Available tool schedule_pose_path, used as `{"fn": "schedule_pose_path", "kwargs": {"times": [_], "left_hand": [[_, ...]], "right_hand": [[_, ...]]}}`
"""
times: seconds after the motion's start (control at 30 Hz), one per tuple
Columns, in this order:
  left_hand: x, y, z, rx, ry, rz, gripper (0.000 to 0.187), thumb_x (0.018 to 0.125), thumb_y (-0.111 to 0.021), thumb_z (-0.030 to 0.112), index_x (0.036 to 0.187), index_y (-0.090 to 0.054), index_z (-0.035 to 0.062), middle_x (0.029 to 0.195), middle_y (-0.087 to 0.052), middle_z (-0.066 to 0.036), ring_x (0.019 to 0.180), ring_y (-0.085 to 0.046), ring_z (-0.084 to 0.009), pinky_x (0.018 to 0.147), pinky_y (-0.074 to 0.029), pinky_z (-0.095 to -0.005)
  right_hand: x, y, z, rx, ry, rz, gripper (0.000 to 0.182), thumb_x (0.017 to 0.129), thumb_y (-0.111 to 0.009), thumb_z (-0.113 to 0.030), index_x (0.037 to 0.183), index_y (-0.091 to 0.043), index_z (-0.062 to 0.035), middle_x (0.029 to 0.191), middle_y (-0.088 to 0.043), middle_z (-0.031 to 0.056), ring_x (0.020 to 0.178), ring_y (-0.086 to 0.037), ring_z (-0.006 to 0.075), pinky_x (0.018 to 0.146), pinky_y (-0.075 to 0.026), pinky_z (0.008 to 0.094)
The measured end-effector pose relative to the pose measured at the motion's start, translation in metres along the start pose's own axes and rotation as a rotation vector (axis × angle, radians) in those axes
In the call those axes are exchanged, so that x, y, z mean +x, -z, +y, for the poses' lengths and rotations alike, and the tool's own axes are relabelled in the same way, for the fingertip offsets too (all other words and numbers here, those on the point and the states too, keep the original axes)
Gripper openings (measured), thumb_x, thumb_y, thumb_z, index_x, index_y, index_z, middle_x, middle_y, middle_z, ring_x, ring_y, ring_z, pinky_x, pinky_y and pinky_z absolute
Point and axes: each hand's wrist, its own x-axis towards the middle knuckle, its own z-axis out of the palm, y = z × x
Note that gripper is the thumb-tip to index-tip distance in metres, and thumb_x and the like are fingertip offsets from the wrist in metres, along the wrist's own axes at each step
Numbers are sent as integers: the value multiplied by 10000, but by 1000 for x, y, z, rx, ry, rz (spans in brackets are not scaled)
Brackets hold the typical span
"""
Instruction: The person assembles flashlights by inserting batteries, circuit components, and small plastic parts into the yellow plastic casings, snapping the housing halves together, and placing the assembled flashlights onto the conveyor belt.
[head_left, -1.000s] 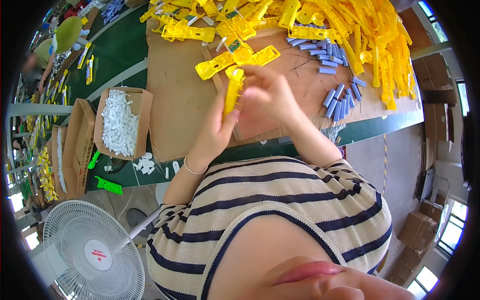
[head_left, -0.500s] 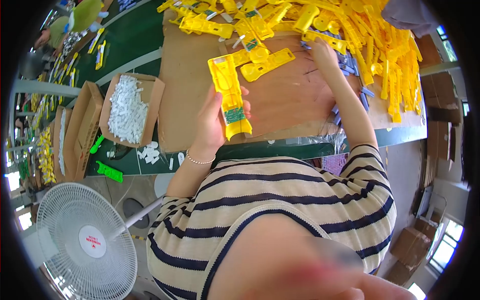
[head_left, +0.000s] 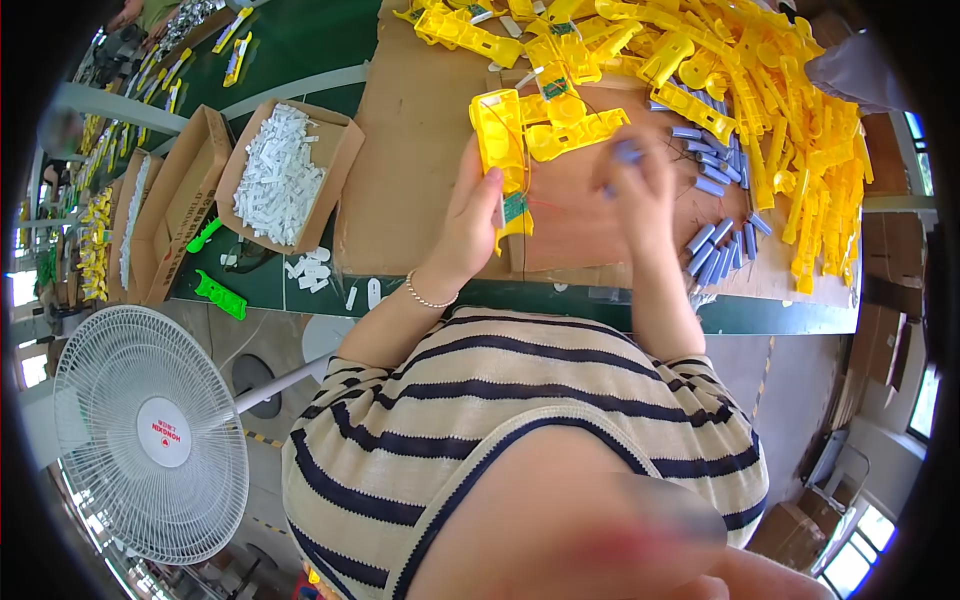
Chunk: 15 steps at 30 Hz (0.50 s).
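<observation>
My left hand is closed around a yellow plastic casing, held upright over the cardboard sheet. A small green circuit board sits at the casing's lower end, with thin wires beside it. To the right, my right hand is raised with its fingers closed on a blue cylindrical battery; motion blurs both. More blue batteries with thin leads lie on the cardboard right of that hand. Just beyond the held casing lie other yellow casings, some with green boards and wires.
A big heap of yellow casings covers the right side of the cardboard sheet. On the left stands a cardboard box of small white parts. Green plastic pieces lie near the table edge, and a white fan stands below.
My right hand has come back from the batteries and casings at the far right, now with a blue battery in it. Batteries once covered by the arm show. The view has shifted.
</observation>
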Motion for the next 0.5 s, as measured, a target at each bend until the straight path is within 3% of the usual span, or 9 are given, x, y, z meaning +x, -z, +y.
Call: {"fn": "schedule_pose_path", "kwargs": {"times": [0.03, 0.13, 0.23, 0.33, 0.43, 0.5], "left_hand": [[-1, -3, 1, 12, -9, 5, 487, 1004, -315, 200, 1447, -185, 44, 1329, -421, -101, 1146, -466, -152, 991, -367, -292], [0, -9, 7, 158, -88, 4, 483, 1010, -313, 175, 1450, -179, 28, 1401, -342, -106, 1247, -390, -173, 1064, -296, -305], [-1, -3, -1, 250, -132, 17, 488, 1013, -313, 191, 1448, -175, 17, 1403, -343, -113, 1266, -376, -182, 1072, -287, -308], [-4, -5, 1, 418, -193, 73, 489, 1017, -317, 197, 1446, -173, 14, 1393, -343, -115, 1234, -393, -174, 1055, -301, -298], [0, 3, -7, 231, -130, 115, 470, 996, -338, 212, 1418, -218, 44, 1214, -490, -112, 1095, -502, -168, 985, -382, -314], [3, 7, -5, 157, -67, 96, 481, 957, -366, 148, 1407, -227, 52, 1159, -511, -111, 1049, -517, -170, 960, -403, -321]], "right_hand": [[-9, -17, -10, -225, -152, -69, 193, 831, -609, -86, 1000, -607, 7, 805, -644, 60, 623, -521, 60, 556, -431, 221], [-16, -53, -34, -277, -206, -114, 172, 806, -652, -54, 960, -634, 20, 707, -623, 23, 588, -552, 62, 538, -433, 181], [-14, -57, -25, -129, -233, -75, 173, 778, -699, -56, 929, -663, 19, 720, -638, 21, 624, -574, 64, 569, -461, 202], [-17, -60, -12, -312, 40, -118, 188, 786, -710, -119, 933, -663, -11, 704, -654, 88, 568, -598, 132, 550, -490, 256], [-24, -67, -13, -413, 78, -107, 152, 798, -695, -115, 895, -648, -8, 701, -647, 134, 568, -628, 208, 560, -507, 287], [-28, -68, -15, -427, 29, -142, 138, 802, -691, -117, 874, -639, -12, 692, -641, 144, 570, -633, 244, 554, -510, 306]]}}
